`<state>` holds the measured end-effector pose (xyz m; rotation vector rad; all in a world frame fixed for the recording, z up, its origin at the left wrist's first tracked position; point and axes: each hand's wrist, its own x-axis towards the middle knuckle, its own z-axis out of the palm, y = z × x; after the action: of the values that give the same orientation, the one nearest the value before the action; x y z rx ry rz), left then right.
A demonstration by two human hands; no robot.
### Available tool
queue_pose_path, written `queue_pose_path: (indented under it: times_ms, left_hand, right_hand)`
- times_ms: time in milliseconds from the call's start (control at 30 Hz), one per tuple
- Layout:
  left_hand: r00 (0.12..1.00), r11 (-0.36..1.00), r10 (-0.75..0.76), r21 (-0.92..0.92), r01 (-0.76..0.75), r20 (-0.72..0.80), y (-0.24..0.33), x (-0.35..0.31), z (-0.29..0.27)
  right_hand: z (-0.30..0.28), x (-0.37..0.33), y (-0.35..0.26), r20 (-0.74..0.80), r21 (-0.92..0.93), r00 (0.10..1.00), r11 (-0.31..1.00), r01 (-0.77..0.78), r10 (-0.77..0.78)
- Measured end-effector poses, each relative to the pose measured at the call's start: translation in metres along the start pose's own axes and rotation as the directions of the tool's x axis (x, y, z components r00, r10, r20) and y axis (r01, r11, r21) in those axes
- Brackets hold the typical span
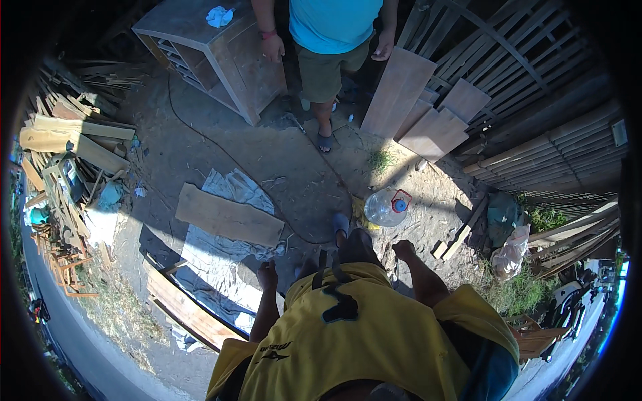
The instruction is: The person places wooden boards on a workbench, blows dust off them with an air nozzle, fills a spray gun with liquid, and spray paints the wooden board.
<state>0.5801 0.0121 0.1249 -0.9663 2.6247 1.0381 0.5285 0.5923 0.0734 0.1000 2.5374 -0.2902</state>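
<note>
Fingers curl on your left hand (267,275) and right hand (404,251), contents unclear; far cabinet (249,72) seems assembled, left plank (227,215) lies loose on cloth (212,252)

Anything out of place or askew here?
Mainly the dark cord: it snakes loose across the ground near the wearer's foot, a possible trip hazard. The pale sheet under the board lies rumpled.

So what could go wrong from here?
Trip: the dark cord snakes over the ground close to the wearer's sandalled foot; a step could catch it.

Knock: the clear jug stands beside that foot, near the right hand, and might get kicked over.

Slide: the boards by the slatted fence look merely propped; a bump could shift them.
</note>
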Motion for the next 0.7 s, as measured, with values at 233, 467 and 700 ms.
queue_pose_path:
  times_ms: [233, 467, 700]
  left_hand:
    - [0.993, 0.993, -0.042, 0.111, 0.03, 0.11, -0.123, -0.056, -0.045]
    - [0.99, 0.993, -0.022, 0.121, 0.005, 0.138, -0.188, -0.082, -0.081]
    - [0.978, 0.994, 0.082, 0.049, -0.093, 0.193, -0.167, -0.049, -0.07]
  right_hand:
    - [0.039, -0.079, -0.068, -0.234, 0.086, 0.964, 0.99, -0.113, 0.131]
    - [0.02, -0.129, -0.149, -0.027, 0.37, 0.95, 0.886, -0.279, 0.31]
    - [0.017, -0.139, -0.147, 0.111, 0.308, 0.956, 0.906, -0.291, 0.27]
